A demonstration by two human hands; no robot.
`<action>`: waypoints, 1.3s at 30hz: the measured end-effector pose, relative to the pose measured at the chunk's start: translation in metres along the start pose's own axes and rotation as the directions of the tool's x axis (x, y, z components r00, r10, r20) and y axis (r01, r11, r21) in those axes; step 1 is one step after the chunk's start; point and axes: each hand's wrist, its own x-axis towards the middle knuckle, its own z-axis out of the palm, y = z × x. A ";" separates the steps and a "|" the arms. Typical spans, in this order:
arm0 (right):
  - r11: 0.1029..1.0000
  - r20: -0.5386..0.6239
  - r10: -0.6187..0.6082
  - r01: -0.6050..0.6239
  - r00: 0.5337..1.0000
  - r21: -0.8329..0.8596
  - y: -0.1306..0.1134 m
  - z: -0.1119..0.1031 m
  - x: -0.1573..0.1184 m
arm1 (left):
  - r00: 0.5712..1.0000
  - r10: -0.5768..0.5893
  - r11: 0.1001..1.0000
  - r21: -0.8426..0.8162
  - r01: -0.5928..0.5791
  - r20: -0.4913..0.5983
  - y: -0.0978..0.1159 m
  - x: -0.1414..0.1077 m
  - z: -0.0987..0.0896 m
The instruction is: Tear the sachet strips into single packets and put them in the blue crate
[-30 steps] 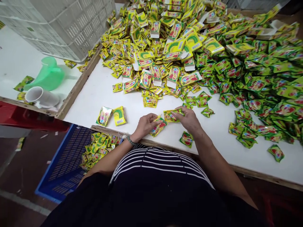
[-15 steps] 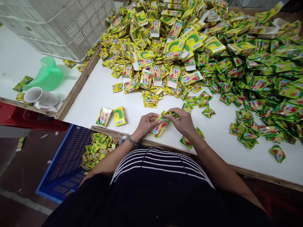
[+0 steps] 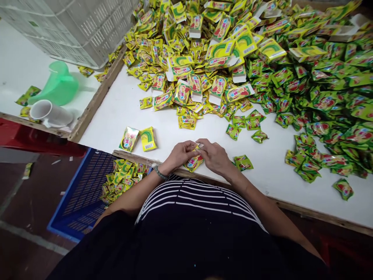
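Note:
A small yellow-and-green printed box (image 3: 193,163) is held upright at the table's near edge, between both hands. My left hand (image 3: 181,155) is closed around its left side. My right hand (image 3: 215,156) pinches at its top end, where a bit of white flap shows between the fingers. The fingers hide most of the box's top. Green candy sachets (image 3: 243,163) lie just right of my right hand. Two filled-looking boxes, one with its front up (image 3: 129,139) and one showing a barcode (image 3: 148,139), rest side by side to the left.
A heap of yellow sachets and boxes (image 3: 186,74) spreads across the back, with green sachets (image 3: 323,103) on the right. Below left, a blue crate (image 3: 76,194) holds yellow boxes. A white cup (image 3: 55,113), green scoop (image 3: 62,87) and grey crate (image 3: 84,33) stand beyond the wooden ledge.
The green sachet that was at the box's top in my right hand is out of sight. My right hand has moved left and down, onto the white flap.

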 end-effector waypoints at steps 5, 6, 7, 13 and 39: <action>0.976 -0.286 0.121 -0.061 0.951 0.208 0.003 0.000 0.000 | 0.997 0.047 0.996 0.084 -0.042 -0.061 0.005 -0.008 -0.015; 0.969 -0.326 0.139 -0.061 0.935 0.239 0.006 0.002 -0.001 | 0.994 0.064 0.995 0.083 -0.057 -0.085 0.005 -0.010 -0.017; 0.959 -0.322 0.149 -0.058 0.935 0.276 0.009 0.005 -0.002 | 0.991 0.081 0.994 0.082 -0.073 -0.108 0.003 -0.012 -0.019; 0.870 -0.057 0.143 -0.098 0.988 0.484 0.018 0.029 -0.005 | 0.965 0.220 0.957 0.222 -0.185 -0.142 -0.007 -0.024 -0.021; 0.877 0.248 0.169 -0.261 0.954 0.404 0.019 -0.017 0.028 | 0.991 0.130 0.986 0.104 -0.127 -0.023 -0.010 -0.016 -0.017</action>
